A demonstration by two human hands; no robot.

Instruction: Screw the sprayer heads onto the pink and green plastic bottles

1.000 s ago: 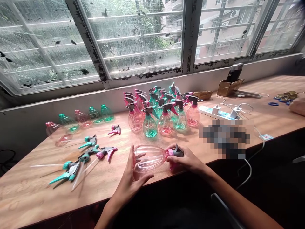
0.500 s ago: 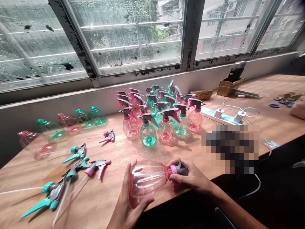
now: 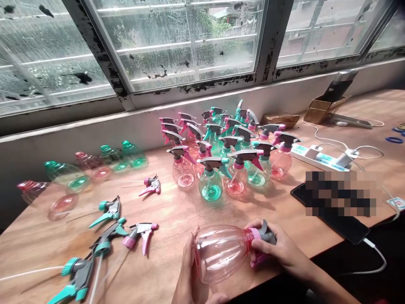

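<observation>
Head | pink bottle | between left hand and right hand

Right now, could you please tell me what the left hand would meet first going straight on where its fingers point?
The left hand would probably meet the frontmost green spray bottle first, though depth is unclear.

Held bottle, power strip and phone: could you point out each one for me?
Held bottle (image 3: 221, 253): head view, on its clear pink body.
Power strip (image 3: 325, 159): head view, on its top face.
Phone (image 3: 338, 223): head view, on its dark screen.
</observation>
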